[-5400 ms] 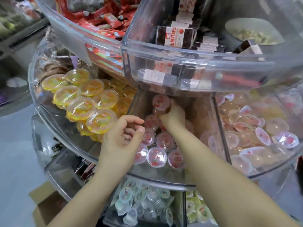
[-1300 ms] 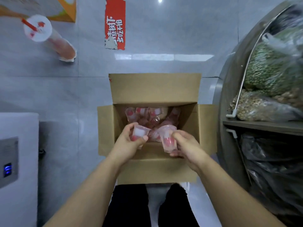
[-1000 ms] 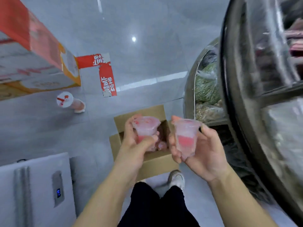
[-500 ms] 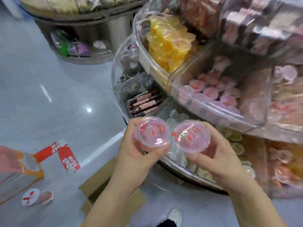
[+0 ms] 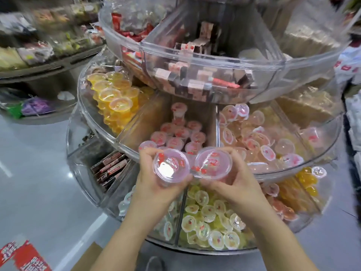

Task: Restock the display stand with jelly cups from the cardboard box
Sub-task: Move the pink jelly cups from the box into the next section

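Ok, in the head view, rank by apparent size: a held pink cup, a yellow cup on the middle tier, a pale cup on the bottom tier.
1. Held pink cup, though it is nearest the camera.
2. Yellow cup.
3. Pale cup, though it is close to the yellow one.

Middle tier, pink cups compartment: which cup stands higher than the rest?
The pink jelly cup at the back of the middle compartment: it is perched upright on top of the others, its lid well above their lids.
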The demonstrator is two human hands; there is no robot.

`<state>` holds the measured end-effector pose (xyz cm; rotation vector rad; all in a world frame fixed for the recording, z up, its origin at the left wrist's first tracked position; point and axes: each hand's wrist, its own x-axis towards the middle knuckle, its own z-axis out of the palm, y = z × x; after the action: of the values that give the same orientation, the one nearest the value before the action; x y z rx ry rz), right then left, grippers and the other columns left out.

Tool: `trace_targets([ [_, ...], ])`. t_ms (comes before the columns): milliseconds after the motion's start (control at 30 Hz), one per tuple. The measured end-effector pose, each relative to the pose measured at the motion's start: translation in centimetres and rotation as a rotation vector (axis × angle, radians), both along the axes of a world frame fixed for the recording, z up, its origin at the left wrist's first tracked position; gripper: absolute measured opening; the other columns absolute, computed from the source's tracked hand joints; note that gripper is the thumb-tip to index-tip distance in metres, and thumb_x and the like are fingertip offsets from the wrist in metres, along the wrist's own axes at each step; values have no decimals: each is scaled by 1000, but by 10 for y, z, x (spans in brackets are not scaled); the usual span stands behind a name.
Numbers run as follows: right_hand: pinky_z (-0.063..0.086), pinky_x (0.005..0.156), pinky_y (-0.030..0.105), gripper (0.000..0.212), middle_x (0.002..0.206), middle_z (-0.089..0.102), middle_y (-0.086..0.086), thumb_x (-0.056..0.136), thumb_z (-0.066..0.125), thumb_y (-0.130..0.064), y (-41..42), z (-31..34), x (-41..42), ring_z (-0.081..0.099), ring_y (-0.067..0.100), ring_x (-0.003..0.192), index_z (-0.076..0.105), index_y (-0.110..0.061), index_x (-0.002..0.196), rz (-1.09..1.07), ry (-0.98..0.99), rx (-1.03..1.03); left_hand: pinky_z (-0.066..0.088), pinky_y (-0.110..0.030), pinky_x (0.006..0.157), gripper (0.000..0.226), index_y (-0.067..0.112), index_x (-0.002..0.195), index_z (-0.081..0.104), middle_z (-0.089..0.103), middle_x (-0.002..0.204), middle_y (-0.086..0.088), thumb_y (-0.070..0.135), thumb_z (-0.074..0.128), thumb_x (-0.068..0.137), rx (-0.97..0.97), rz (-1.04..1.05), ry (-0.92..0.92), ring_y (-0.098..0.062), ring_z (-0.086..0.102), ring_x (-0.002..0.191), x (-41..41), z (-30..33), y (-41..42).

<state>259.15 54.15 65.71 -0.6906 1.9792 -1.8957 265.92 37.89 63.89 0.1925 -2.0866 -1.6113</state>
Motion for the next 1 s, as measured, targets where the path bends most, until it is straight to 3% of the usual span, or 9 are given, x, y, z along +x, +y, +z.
trace_targets([
  [100, 50, 87, 21, 41, 108, 67, -8, 70, 76, -27, -12, 1, -10, 63, 10, 103, 62, -34, 108, -36, 87, 88, 43, -5, 71, 46, 43, 95, 47, 60, 98, 21, 46, 77, 59, -50, -41, -9, 0, 60, 92, -19, 4, -19],
  [300, 44, 76, 5, 44, 102, 66, -17, 67, 73, -11, -64, -11, -39, 62, -4, 94, 59, -33, 103, -206, 39, 82, 43, -11, 81, 43, 34, 100, 60, 62, 105, 9, 25, 76, 62, -151, -176, -63, -4, 58, 99, -71, 9, -78],
  [400, 45, 67, 5, 49, 96, 64, -13, 67, 71, 1, -89, -25, -59, 60, -7, 83, 55, -29, 101, -315, -26, 123, 47, -15, 77, 51, 35, 104, 53, 62, 99, 18, 22, 74, 60, -143, -206, -168, 1, 59, 91, -97, 4, -101],
  [500, 45, 64, 10, 47, 96, 62, -7, 68, 68, 4, -106, -39, -81, 59, 0, 81, 53, -24, 103, -429, -80, 163, 41, -8, 62, 56, 39, 106, 42, 57, 94, 21, 21, 73, 63, -245, -213, -264, 8, 55, 73, -119, -6, -111],
  [633, 39, 58, 0, 38, 85, 56, -14, 74, 66, -1, -122, -51, -120, 52, -2, 74, 50, -25, 98, -621, -47, 225, 41, -14, 72, 54, 28, 113, 37, 53, 99, 16, 8, 69, 73, -247, -302, -329, -4, 56, 90, -142, -24, -106],
  [733, 39, 76, 13, 45, 107, 58, -6, 81, 62, -8, -129, -62, -149, 53, 9, 92, 48, -20, 122, -646, -82, 328, 38, 1, 64, 52, 26, 110, 36, 51, 95, 19, 7, 69, 75, -229, -317, -345, 10, 52, 83, -152, -34, -105],
  [833, 41, 93, 25, 61, 125, 54, -3, 82, 57, -2, -132, -75, -163, 49, 11, 111, 39, -21, 137, -606, -109, 388, 38, 0, 61, 51, 29, 111, 37, 54, 98, 16, 7, 66, 75, -175, -315, -381, 6, 53, 85, -160, -44, -107],
  [933, 41, 85, 26, 70, 116, 55, -3, 76, 70, -8, -133, -85, -166, 49, 11, 102, 36, -19, 135, -660, -149, 392, 41, -12, 68, 52, 27, 117, 38, 56, 106, 6, 6, 64, 77, -112, -283, -420, -10, 56, 94, -167, -52, -108],
  [1000, 43, 81, 27, 62, 111, 59, 1, 75, 74, -13, -135, -88, -169, 54, 15, 100, 42, -14, 129, -705, -173, 403, 42, -20, 72, 54, 22, 123, 38, 54, 110, 2, 6, 64, 79, -71, -257, -434, -15, 54, 100, -172, -55, -107],
])
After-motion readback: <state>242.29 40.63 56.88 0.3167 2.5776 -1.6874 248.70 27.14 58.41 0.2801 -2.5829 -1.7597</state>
